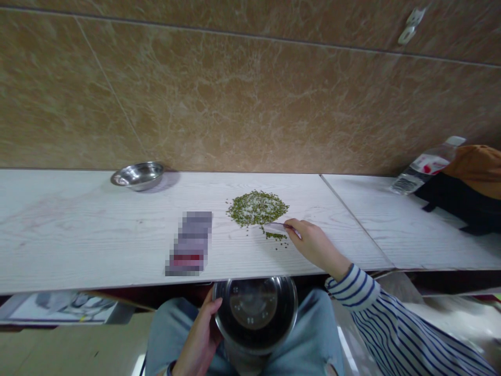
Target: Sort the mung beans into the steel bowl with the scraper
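A pile of small green beans mixed with white grains [256,208] lies on the white tabletop. My right hand [313,244] is closed around a thin, flat, pale card-like piece [275,227], held at the near right edge of the pile. A small line of green beans [276,236] sits apart on the near side of that piece. My left hand [204,331] grips the left rim of a deep round steel bowl [294,313], thumb over the edge. The bowl is just below the table's front edge, above my lap, with its opening facing up.
A shallow steel bowl [138,176] rests tilted near the wall at the back left. Left of the pile is a pixelated flat object [190,243]. At the right lie a clear plastic bottle [425,166] and a black and brown cloth-like item [465,190].
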Motion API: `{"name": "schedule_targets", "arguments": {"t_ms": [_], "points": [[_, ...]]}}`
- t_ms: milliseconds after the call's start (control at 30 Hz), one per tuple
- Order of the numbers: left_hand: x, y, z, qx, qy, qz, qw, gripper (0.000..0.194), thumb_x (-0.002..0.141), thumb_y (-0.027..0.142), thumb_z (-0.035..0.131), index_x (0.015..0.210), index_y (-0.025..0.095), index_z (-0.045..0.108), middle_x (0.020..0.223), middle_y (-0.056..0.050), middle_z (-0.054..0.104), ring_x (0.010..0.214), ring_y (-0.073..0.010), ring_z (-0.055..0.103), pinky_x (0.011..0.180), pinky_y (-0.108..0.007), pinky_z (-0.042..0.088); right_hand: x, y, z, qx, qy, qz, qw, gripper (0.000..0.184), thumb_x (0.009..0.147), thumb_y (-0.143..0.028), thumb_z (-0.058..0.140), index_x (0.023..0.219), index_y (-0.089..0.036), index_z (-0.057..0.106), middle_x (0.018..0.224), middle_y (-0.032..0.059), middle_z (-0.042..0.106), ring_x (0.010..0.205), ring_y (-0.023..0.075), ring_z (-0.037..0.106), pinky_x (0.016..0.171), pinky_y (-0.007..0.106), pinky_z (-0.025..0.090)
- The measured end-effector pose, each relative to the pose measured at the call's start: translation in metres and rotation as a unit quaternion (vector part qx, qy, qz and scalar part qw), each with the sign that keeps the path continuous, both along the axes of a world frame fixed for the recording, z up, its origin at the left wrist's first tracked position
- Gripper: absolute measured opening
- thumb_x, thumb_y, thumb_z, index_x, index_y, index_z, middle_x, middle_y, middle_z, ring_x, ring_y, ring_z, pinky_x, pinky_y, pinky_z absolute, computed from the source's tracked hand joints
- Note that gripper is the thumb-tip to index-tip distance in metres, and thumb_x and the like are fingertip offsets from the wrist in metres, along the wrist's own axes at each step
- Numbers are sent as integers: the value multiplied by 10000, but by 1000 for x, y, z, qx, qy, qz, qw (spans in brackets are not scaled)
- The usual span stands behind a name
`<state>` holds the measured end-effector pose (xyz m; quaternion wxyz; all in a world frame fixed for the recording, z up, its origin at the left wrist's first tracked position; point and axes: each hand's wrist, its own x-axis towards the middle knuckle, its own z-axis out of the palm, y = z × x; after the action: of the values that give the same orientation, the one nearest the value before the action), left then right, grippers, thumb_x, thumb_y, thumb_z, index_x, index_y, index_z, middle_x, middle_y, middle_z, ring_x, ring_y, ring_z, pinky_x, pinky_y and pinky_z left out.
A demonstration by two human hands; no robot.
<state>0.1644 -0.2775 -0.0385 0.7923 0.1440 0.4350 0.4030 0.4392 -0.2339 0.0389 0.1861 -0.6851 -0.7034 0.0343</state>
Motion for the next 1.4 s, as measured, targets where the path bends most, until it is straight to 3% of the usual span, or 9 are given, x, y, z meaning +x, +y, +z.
{"name": "schedule_targets", "arguments": {"t_ms": [467,1400], "points": [[0,1,-1,-14,6,4,1000,449,755,291,575,1203,261,571,1120,-11,687,1164,-242,523,992,-376,375,-1,-2,0,-1,17,13,1000,239,908,-251,371,1016,-213,579,869,54,653,797,159,597,729,256,413],[-3,3,-3,-22,-9,7,1000,525,770,302,564,1286,284,468,1196,22,647,1231,-201,457,996,-321,361,-5,4,0,-5,-3,8,1000,217,917,-260,374,1028,-213,555,853,49,644,756,154,588,668,233,383]]}}
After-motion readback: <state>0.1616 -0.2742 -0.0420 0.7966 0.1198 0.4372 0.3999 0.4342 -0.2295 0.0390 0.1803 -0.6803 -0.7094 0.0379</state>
